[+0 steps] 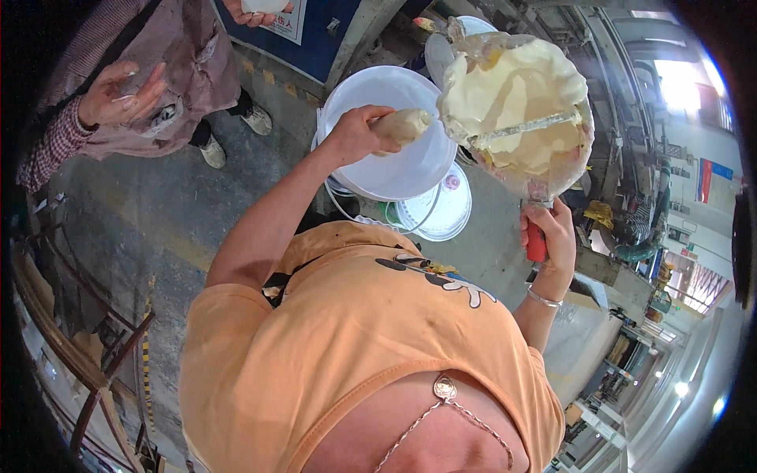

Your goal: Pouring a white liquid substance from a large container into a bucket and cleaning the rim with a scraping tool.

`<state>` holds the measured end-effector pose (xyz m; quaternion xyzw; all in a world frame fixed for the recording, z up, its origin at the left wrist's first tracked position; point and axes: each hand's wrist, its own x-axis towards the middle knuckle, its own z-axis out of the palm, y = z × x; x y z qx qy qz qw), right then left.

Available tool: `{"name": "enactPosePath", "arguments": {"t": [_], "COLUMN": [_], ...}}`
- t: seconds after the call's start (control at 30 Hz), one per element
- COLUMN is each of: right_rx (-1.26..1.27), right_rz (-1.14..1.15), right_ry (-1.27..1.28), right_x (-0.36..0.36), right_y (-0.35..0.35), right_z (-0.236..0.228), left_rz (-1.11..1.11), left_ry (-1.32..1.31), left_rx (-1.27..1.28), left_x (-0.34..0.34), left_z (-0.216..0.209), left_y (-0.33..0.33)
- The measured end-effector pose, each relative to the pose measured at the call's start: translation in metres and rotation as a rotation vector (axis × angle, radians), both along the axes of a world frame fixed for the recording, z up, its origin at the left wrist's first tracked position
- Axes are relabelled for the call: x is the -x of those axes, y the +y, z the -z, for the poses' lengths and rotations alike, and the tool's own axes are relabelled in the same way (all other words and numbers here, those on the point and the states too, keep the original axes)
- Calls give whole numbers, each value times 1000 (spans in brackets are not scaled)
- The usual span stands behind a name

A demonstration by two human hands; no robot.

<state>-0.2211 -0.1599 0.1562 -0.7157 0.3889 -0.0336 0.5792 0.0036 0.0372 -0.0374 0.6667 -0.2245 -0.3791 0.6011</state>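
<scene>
My left hand (355, 138) is over a white bucket (386, 91), its fingers closed round a pale beige, elongated object (406, 126) whose kind I cannot make out. The bucket's inside looks smooth and white. On the right, my right hand (556, 232) grips a red handle (536, 243). A metal piece above the handle meets the rim of a round vessel (552, 185); I cannot tell whether the two are joined. Thick cream-coloured liquid (512, 87) lies in the vessel, with a narrow bar (527, 126) across it. Dried smears coat its rim.
A white lid-like disc (438, 206) lies below the bucket. At the upper left, another person's open hand (126, 94) is near a stained apron (189, 63); their other hand (254, 14) holds something white. A metal frame (95, 386) stands at the lower left. Machinery lines the right.
</scene>
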Motion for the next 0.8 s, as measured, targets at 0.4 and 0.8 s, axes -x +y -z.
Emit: {"name": "enactPosePath", "arguments": {"t": [0.4, 0.8], "right_rx": [2, -35], "right_rz": [7, 3], "right_ry": [25, 40], "right_x": [9, 13], "right_y": [-3, -3], "right_z": [1, 5], "left_rz": [75, 75], "left_ry": [-89, -97], "left_rx": [17, 130], "left_x": [-17, -20], "left_z": [-25, -31], "left_y": [-6, 1]}}
